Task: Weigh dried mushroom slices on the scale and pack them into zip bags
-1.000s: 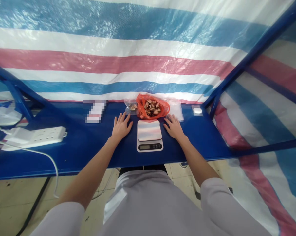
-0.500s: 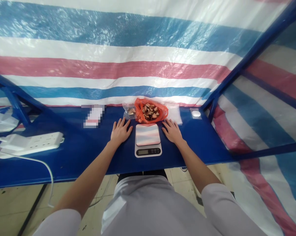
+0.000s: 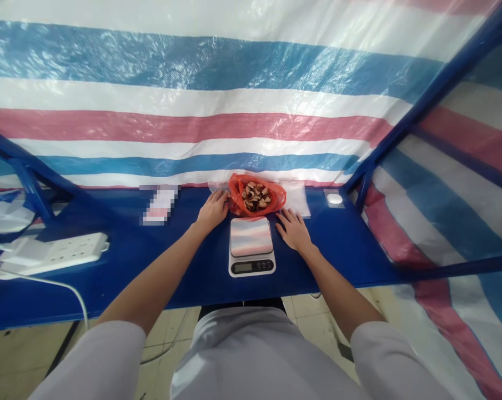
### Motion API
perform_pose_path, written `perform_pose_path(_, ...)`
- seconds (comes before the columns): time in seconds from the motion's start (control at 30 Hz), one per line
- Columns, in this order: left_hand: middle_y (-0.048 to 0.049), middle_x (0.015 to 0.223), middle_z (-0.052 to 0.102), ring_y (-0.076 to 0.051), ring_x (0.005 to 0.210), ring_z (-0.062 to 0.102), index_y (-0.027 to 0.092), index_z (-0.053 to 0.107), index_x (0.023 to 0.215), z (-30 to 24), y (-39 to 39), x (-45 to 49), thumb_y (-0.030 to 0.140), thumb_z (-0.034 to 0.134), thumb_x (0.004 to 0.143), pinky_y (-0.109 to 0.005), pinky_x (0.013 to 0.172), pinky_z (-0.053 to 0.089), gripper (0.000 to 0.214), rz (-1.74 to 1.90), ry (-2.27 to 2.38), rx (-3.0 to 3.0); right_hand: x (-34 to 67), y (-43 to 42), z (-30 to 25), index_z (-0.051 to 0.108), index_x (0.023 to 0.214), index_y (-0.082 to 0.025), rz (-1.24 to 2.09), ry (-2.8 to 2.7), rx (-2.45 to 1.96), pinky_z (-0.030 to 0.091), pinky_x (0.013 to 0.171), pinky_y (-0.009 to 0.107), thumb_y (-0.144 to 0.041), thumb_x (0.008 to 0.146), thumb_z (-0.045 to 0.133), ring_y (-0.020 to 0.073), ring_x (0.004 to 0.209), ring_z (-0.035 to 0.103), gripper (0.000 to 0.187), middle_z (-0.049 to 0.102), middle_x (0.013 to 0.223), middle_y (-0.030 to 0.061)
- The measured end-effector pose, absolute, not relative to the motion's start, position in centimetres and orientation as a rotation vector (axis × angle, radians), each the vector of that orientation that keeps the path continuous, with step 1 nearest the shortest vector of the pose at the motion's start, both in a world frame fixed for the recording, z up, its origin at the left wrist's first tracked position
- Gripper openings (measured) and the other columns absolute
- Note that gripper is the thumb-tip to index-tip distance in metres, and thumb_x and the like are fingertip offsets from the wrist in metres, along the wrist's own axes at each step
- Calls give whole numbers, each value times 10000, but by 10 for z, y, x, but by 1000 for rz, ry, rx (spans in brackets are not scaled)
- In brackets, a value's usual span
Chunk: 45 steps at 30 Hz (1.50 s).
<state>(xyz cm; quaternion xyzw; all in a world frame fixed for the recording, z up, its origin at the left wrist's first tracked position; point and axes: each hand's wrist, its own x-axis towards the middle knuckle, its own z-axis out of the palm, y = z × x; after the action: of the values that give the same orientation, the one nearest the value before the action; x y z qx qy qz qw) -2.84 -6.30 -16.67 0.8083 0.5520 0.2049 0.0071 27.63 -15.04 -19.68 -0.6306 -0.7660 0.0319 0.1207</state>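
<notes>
My left hand [image 3: 214, 211] is on a clear plastic bag [image 3: 216, 184], its fingers bent and close together over it. Most of that bag is hidden under the hand. Just right of it sits an orange-red plastic bag [image 3: 238, 204], its mouth spread around many brown, curved dried pieces [image 3: 256, 196]. In front of this bag lies a white kitchen scale [image 3: 251, 238] with a shiny top and a dark display strip. To the scale's right, my right hand [image 3: 295, 229] rests on the blue table with fingers apart, holding nothing. Its fingertips are near flat clear plastic bags [image 3: 300, 199].
A white power strip [image 3: 74, 249] with a cable lies at the left. Behind it is a blurred-out phone-like shape [image 3: 161, 204]. A small round white item [image 3: 335, 198] in clear wrap sits at the right back. Striped sheeting [image 3: 192, 128] and blue frame bars [image 3: 401, 125] enclose the table.
My left hand has moved forward and to the right, from lying flat on the table onto the clear bag. My right hand stays about where it was. The view has tilted slightly up.
</notes>
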Motion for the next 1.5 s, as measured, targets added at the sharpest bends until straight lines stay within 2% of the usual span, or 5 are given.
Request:
perform_pose_path(0.27,-201,1555,474,-336,1436,458,101,512,1462,-177,-48,-28,284,458,951,-472,1204,369,546,575,1763,2485,279,-148,-205,581,1445,-233,37,-2197,-1765,301,1232,548,-409,1039,408,306,1490,421,476,480,1584,106)
perform_pose_path(0.67,-117,1353,671,-285,1181,642,165,675,1272,-165,-53,-37,210,449,935,-410,1070,487,408,639,1798,2422,279,-148,-202,585,1438,-216,86,-2185,-1765,289,1240,548,-389,1032,423,309,1498,407,470,479,1585,106)
perform_pose_path(1.13,-88,1005,767,-193,837,705,146,731,1098,-139,-99,-45,378,690,793,-298,774,551,386,1585,1593,1503,287,-155,-200,715,1219,-217,-20,-1924,-1536,403,1197,524,-245,987,488,303,1424,512,325,650,1407,114)
perform_pose_path(1.3,-73,1043,766,-216,969,717,183,732,1045,-118,-121,-39,470,827,702,-322,864,571,456,1720,1256,1290,283,-160,-178,737,1157,-218,-13,-1768,-1387,483,1140,497,-267,984,481,297,1357,580,313,709,1304,113)
perform_pose_path(1.5,-60,1100,775,-246,1067,725,231,739,1067,-103,-148,-19,430,894,693,-428,1005,555,451,1505,891,1129,245,-155,-135,701,1259,-223,275,-1694,-1175,505,1136,410,-352,978,526,241,1272,647,355,698,1337,95)
